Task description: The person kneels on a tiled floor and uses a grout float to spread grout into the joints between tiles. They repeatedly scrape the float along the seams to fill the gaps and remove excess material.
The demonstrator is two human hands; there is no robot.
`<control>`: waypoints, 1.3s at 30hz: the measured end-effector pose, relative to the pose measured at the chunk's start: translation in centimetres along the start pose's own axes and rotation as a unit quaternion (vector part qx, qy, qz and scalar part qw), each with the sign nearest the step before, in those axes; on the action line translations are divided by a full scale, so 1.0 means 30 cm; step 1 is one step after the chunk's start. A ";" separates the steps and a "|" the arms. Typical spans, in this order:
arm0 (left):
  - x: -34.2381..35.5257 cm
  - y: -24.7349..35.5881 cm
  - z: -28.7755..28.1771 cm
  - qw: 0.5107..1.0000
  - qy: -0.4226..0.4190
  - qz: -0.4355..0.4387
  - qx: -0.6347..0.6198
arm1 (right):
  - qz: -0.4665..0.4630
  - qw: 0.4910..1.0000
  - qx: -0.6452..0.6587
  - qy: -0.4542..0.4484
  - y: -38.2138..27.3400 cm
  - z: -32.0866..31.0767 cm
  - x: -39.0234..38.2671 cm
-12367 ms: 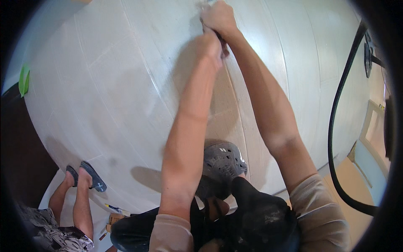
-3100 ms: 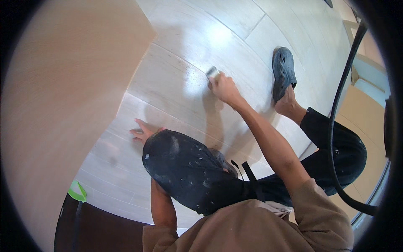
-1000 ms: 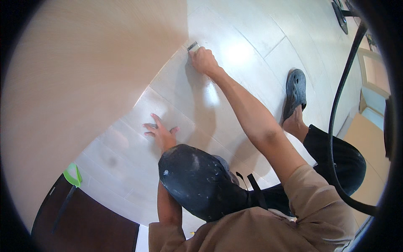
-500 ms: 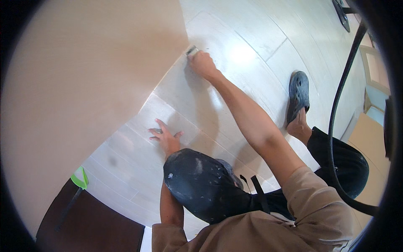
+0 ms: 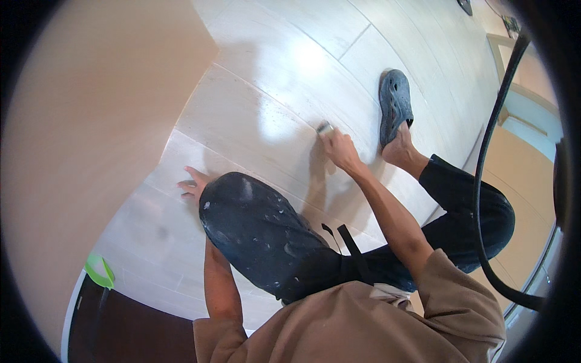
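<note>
The right hand has a closed grip around a small scraper-like tool, on or just above the pale plank floor; a tipped edge might scratch the surface, and the left hand, fingers spread beside the knee, might slip under leaning weight. Half a second earlier the tool was at the corner of the tan panel; now it is nearer the grey clog.

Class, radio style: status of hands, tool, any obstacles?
Right hand gripping small tool at floor. Left hand open beside knee. Shoe nearby, apart from tool.
</note>
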State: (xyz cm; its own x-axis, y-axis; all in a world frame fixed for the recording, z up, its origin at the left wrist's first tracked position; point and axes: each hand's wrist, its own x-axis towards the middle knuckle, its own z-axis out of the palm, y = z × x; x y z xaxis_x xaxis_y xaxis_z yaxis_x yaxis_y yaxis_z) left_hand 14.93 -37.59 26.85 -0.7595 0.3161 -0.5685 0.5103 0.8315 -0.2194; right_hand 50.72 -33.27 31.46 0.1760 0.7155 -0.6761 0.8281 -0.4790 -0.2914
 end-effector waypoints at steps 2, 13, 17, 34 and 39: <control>-0.016 0.013 -0.004 1.000 -0.018 0.002 0.007 | -0.012 1.000 0.015 -0.012 -0.075 0.000 0.055; -0.036 -0.006 0.022 0.996 0.083 0.011 0.037 | -0.040 0.999 0.011 0.030 -0.013 0.045 0.042; -0.009 -0.054 0.009 0.994 0.062 0.070 0.060 | 0.023 0.999 0.028 0.010 0.129 0.010 -0.045; 0.015 -0.133 0.063 0.935 -0.017 0.267 0.232 | -0.191 0.972 0.079 -0.108 -0.315 0.048 0.072; 0.028 -0.120 0.116 0.949 0.004 0.268 0.168 | -0.103 0.994 -0.003 0.029 0.079 -0.311 0.253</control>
State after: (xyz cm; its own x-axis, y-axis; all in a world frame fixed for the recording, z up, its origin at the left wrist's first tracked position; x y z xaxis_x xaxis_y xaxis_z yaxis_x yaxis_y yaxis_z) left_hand 13.85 -41.92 24.40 -0.3561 0.6574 -0.6641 0.9231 0.3581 -0.1405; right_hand 58.97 -24.24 31.95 0.0322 0.8260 -0.5628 0.8533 -0.3159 -0.4148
